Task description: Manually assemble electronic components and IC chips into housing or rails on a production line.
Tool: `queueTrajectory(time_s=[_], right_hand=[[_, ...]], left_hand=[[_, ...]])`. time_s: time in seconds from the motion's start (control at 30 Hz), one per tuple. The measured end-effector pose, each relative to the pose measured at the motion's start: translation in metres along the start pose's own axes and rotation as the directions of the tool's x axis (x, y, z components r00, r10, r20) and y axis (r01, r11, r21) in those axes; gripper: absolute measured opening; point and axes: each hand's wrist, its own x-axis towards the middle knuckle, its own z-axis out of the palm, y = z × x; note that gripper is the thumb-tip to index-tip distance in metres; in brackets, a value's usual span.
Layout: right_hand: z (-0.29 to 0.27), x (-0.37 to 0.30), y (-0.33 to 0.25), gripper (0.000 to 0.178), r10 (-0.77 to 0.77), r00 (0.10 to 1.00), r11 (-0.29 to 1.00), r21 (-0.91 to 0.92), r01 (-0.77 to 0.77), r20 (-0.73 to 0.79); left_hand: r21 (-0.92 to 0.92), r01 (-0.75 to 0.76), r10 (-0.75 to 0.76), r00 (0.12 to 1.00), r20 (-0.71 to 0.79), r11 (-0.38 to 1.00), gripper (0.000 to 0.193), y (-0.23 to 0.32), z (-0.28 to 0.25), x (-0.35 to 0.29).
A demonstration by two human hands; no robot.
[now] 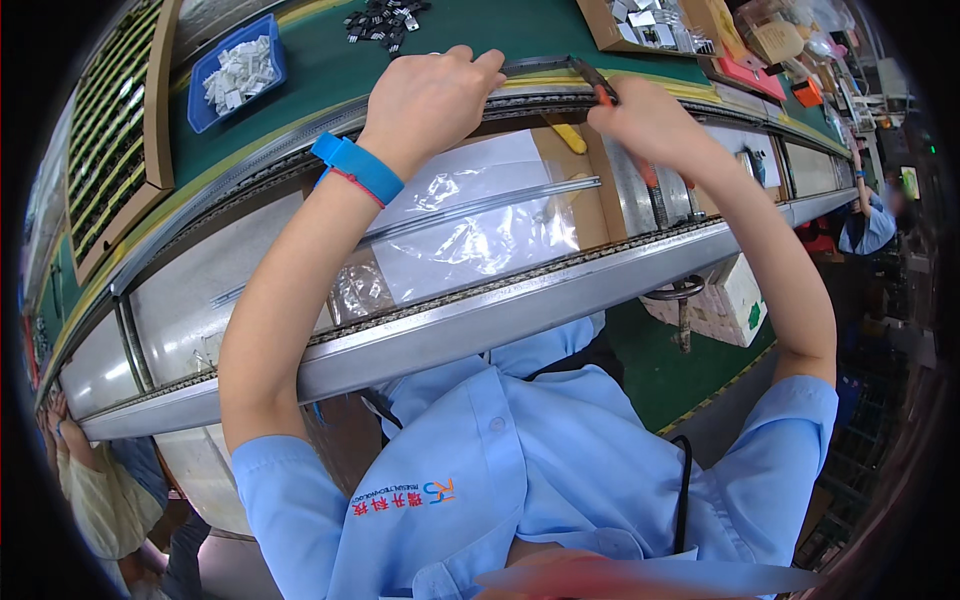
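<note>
1. Saw a grey metal rail frame (pixel 560 290) curving across the whole view, bent by the lens.
2. Made out a green bench top (pixel 480 28) along the far side of the frame.
3. Found a cardboard tray (pixel 158 100) at the upper left, filled with rows of dark and yellow pieces.
4. Noted a clear plastic bag (pixel 490 240) over a white sheet (pixel 490 150) within the frame, with slender metal rods (pixel 500 206) lying across.
5. Spotted a cardboard box (pixel 598 22) of pale parts at the upper right of the bench, and a blue bin (pixel 279 60) of small white parts at the upper left.
6. Saw the left hand (pixel 430 100) over the far rail, fingers bent, tips at the left end of a dark strip (pixel 540 65); could not tell whether pinched on it.
7. Saw the right hand (pixel 650 120) with fingers closed around the handles of an orange-handled tool (pixel 594 78); could not tell how far apart its jaws stood.
8. Located the dark strip between both hands along the far rail, right end at the tool's head; could not tell whether touching.
9. Picked out a loose heap of small black pieces (pixel 385 22) on the bench, beyond the left hand.
</note>
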Motion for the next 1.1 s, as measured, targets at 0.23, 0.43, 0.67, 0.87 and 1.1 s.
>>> queueTrajectory(time_s=[0.23, 0.43, 0.67, 0.87, 1.1], right_hand=[[0.012, -0.001, -0.004, 0.033, -0.104, 0.99, 0.974, -0.213, 0.081, -0.098], [0.023, 0.002, 0.001, 0.031, -0.149, 0.972, 0.972, -0.206, 0.11, -0.181], [0.001, 0.004, -0.004, 0.028, -0.093, 0.995, 0.99, -0.108, 0.088, -0.039], [-0.009, 0.014, 0.033, 0.033, -0.069, 0.976, 0.897, 0.44, -0.03, 0.207], [0.0, 0.013, 0.067, 0.042, -0.259, 0.893, 0.317, 0.906, -0.281, 0.368]], left_hand=[[0.01, 0.002, -0.002, 1.0, 0.001, 1.0, 0.022, 0.0, 0.001, -0.001], [0.023, -0.006, 0.006, 1.0, -0.008, 1.0, 0.023, -0.002, 0.002, 0.0], [0.043, -0.004, 0.004, 1.0, 0.016, 0.999, 0.022, -0.002, 0.0, -0.001], [-0.004, 0.004, -0.003, 0.999, 0.05, 1.0, 0.021, -0.001, -0.007, 0.002], [-0.057, 0.014, -0.009, 0.997, 0.076, 0.998, 0.019, 0.001, -0.013, 0.006]])
